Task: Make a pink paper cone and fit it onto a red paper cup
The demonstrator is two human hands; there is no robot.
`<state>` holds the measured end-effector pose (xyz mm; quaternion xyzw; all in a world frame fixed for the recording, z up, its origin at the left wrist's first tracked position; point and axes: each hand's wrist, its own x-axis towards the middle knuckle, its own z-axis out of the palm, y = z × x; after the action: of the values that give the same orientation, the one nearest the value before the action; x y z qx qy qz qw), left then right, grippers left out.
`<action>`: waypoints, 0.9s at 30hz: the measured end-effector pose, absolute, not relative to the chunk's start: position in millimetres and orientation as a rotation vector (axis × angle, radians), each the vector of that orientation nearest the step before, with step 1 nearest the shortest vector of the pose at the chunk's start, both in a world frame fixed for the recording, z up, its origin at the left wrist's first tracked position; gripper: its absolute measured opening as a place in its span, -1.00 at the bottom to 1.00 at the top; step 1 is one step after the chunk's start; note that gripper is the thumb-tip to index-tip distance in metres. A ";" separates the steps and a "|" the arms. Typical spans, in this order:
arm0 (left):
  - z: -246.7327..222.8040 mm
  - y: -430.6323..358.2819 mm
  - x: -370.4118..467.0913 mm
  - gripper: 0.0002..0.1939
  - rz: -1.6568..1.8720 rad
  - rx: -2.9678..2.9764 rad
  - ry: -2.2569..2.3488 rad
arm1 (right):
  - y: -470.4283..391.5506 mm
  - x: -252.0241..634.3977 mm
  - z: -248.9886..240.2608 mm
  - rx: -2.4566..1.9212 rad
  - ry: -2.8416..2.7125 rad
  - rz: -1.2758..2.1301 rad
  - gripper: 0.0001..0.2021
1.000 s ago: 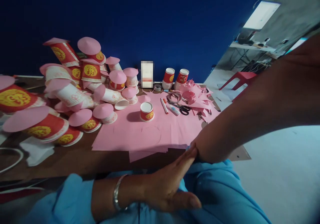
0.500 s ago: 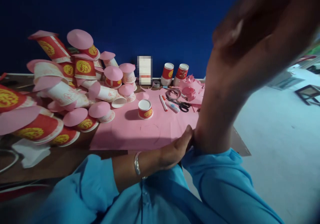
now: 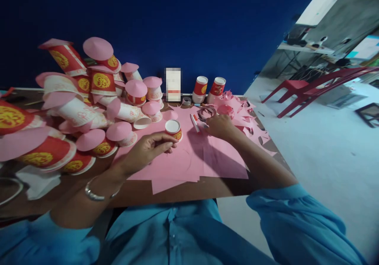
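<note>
Right now, the brown table (image 3: 177, 195) is running along in front of the person, and pink sheets (image 3: 177, 172) are lying over it, the top one showing a faint curved line. Beyond their near edge, the left hand (image 3: 156, 147) is hovering half open, its fingers loosely curling and nothing showing in its grasp. Just behind those fingertips, a short red cup (image 3: 173, 127) is standing on the paper, its white round end facing up; whether skin is touching it, I cannot tell. The right hand (image 3: 221, 127) is reaching palm-down among the tools, fingers bending downward and hiding whatever they may be holding. Beside it, marker pens (image 3: 194, 123) are lying together, and a loop of tape (image 3: 204, 112) is resting just behind. The step seems to be reaching for or handling a tool, and lifting one would be calling for a narrow pinch that is sparing its neighbours. Farther back, pink scraps (image 3: 247, 113) are heaping up on the right, while two cup stacks (image 3: 200, 88) are standing near the blue wall (image 3: 177, 24).
</note>
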<state>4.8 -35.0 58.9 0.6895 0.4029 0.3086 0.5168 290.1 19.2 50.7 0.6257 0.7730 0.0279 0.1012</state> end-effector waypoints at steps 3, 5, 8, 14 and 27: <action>35.3 -30.8 4.8 -0.75 0.652 1.980 0.936 | 23.3 289.7 44.0 1.937 2.216 0.028 -0.63; 19.4 -33.2 5.4 -0.75 0.517 2.238 0.819 | 26.7 294.2 45.9 1.991 2.203 -0.023 -0.66; 4.0 -40.7 6.4 -0.81 0.355 2.510 0.746 | 30.8 306.1 53.9 2.129 2.280 -0.150 -0.69; 26.0 -40.0 12.4 -0.82 0.951 2.450 0.888 | 31.3 306.7 69.1 1.797 2.972 -1.734 -0.73; -9.6 -43.6 24.4 -0.66 0.686 2.938 0.257 | 28.8 259.7 -20.7 1.936 3.173 -0.330 -0.73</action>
<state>24.4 -43.6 -9.6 0.9688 0.0847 0.2260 0.0568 259.7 28.8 -20.7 0.4963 0.8136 -0.0847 -0.2907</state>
